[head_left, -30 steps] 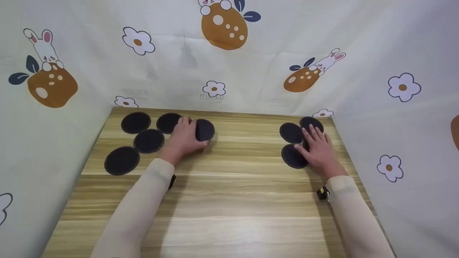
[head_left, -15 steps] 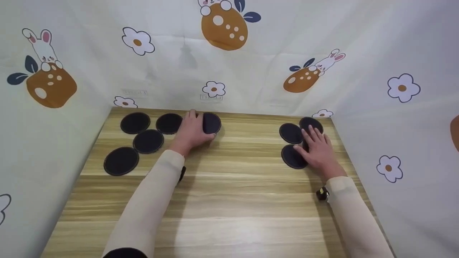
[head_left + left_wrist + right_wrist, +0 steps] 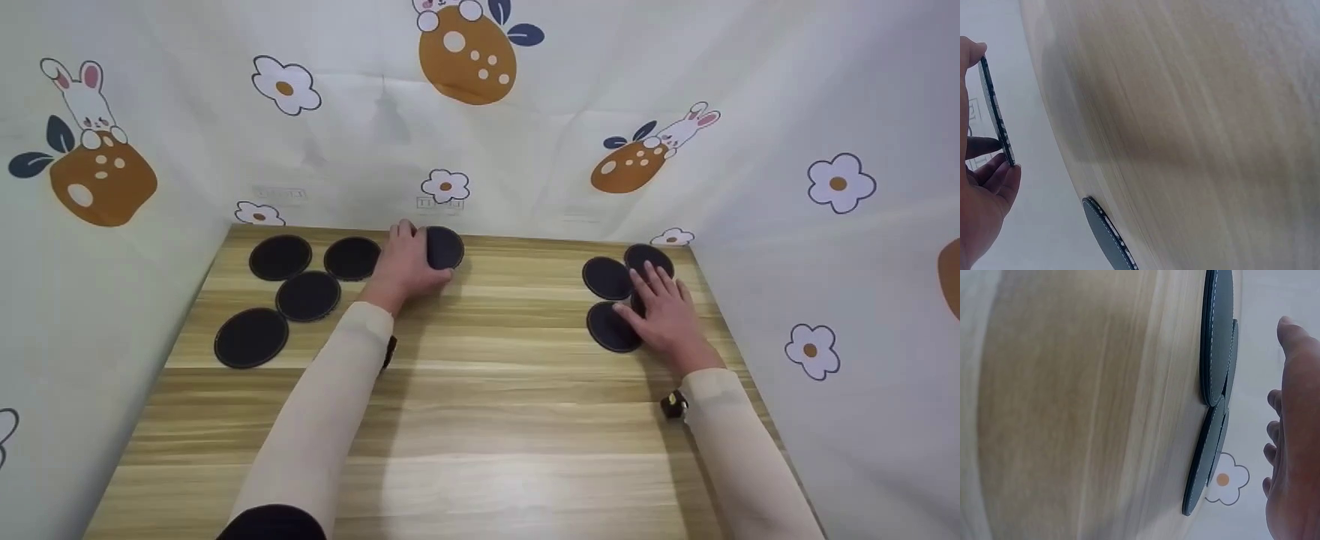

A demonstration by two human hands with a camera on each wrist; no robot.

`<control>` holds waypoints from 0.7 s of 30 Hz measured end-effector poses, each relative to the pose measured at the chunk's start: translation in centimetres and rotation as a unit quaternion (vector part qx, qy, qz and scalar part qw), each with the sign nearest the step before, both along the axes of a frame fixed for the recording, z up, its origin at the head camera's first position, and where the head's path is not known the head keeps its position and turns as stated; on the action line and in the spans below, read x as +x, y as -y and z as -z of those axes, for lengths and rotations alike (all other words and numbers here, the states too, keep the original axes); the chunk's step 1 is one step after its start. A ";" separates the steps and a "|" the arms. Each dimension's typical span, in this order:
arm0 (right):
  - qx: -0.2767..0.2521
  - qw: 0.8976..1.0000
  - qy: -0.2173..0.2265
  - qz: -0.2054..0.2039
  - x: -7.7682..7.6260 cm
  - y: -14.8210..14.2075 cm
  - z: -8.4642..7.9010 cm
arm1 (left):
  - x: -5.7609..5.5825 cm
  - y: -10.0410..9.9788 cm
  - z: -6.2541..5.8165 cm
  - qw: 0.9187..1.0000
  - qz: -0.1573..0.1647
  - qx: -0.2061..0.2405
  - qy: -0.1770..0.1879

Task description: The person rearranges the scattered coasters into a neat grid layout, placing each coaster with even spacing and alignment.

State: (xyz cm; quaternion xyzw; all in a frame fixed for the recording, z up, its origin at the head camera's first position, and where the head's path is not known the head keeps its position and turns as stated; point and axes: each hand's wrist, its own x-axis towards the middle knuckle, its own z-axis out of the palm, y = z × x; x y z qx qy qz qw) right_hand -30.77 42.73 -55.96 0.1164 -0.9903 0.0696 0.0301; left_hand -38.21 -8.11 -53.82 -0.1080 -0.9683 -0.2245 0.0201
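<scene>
My left hand (image 3: 407,262) holds a round black coaster (image 3: 445,248) by its edge near the table's far edge. In the left wrist view that coaster (image 3: 996,115) is seen edge-on, between thumb and fingers and apart from the tabletop. Fingers spread, my right hand (image 3: 666,311) is over the right-hand group of coasters, partly hiding some. In the right wrist view a gap shows between the right hand (image 3: 1300,433) and a dark stitched coaster (image 3: 1220,337). Just left of my left hand lies another coaster (image 3: 352,258), flat on the table.
More black coasters lie flat at the left, among them a near one (image 3: 251,337) and a back-corner one (image 3: 280,257). The right group includes a coaster (image 3: 607,277) and a front one (image 3: 613,327). Printed cloth (image 3: 517,180) rises behind the wooden table (image 3: 480,390) and beside it.
My left hand has moved right and toward the far edge with the coaster in its grip. The right hand stays in place.
</scene>
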 end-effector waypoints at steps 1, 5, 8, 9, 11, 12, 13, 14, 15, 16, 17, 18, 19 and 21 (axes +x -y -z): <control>0.001 1.000 0.000 0.000 0.0 0.0 0.0 | -0.1 0.0 0.0 1.000 -0.002 0.000 0.000; 0.007 1.000 -0.004 0.002 -0.1 0.0 -0.1 | -0.5 0.0 0.1 1.000 -0.008 -0.005 0.003; 0.006 1.000 -0.006 0.003 -0.1 -0.2 0.0 | -0.9 -0.1 0.2 1.000 -0.008 -0.011 0.009; 0.006 1.000 -0.008 0.003 -0.2 -0.2 0.0 | -1.0 -0.2 0.2 1.000 -0.009 -0.011 0.010; 0.004 1.000 -0.007 0.004 -0.2 -0.3 0.1 | -1.2 -0.2 0.4 1.000 -0.010 -0.009 0.012; 0.004 1.000 -0.007 0.004 -0.3 -0.4 0.2 | -1.3 -0.2 0.5 1.000 -0.012 -0.006 0.014; 0.004 1.000 -0.006 0.004 -0.3 -0.4 0.2 | -1.3 -0.2 0.6 1.000 -0.013 -0.004 0.014; 0.004 1.000 -0.005 0.004 -0.3 -0.5 0.3 | -1.4 -0.2 0.7 1.000 -0.015 -0.001 0.015; 0.004 1.000 -0.003 0.004 -0.3 -0.5 0.3 | -1.4 -0.2 0.8 1.000 -0.016 0.001 0.016; 0.003 1.000 -0.001 0.005 -0.2 -0.5 0.4 | -1.4 -0.2 1.0 1.000 -0.018 0.003 0.015; 0.003 1.000 0.000 0.005 -0.2 -0.6 0.4 | -1.5 -0.2 1.1 1.000 -0.018 0.005 0.016; 0.004 1.000 0.001 0.005 -0.2 -0.6 0.5 | -1.5 -0.2 1.2 1.000 -0.020 0.007 0.015; 0.003 1.000 0.003 0.005 -0.2 -0.7 0.5 | -1.6 -0.2 1.3 1.000 -0.021 0.006 0.014; 0.005 1.000 0.003 0.004 -0.1 -0.7 0.5 | -1.8 -0.2 1.6 1.000 -0.021 0.008 0.015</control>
